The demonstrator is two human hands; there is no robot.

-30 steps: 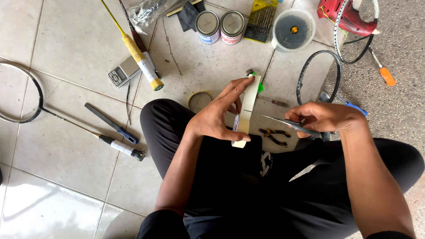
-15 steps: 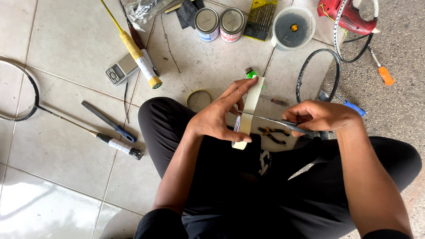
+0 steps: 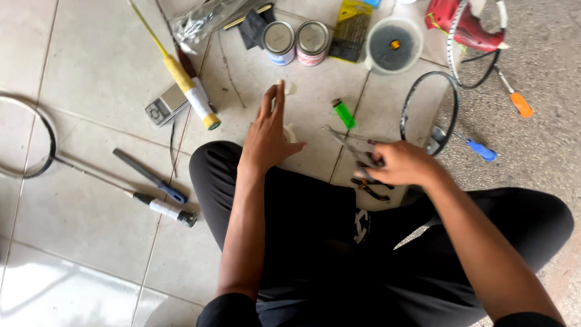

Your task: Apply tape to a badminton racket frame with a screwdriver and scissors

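Left hand (image 3: 269,136) is stretched forward over the tiles, fingers straight and together, thumb out to the side. It grips nothing. A small pale roll (image 3: 291,132) peeks out just beside the thumb, partly hidden; can't tell if they touch. A small white scrap (image 3: 289,88) lies just past the fingertips.

Right hand (image 3: 402,163) is closed round the handles of scissors (image 3: 348,140), blades pointing left toward the left hand, motion-blurred. Pliers (image 3: 372,189) lie on the floor right under that hand, partly covered.

Green lighter (image 3: 344,113) sits on the tile between the two hands, slightly farther out. Two tins (image 3: 296,41) stand side by side at the top, a clear tub (image 3: 394,45) to their right. Yellow-grip racket handle (image 3: 184,85) lies at upper left, a small scale (image 3: 164,104) touching it. File (image 3: 150,176) and a second racket shaft (image 3: 121,191) lie left of the knee. Blue screwdriver (image 3: 478,148) is right of the hoop frame (image 3: 451,106).
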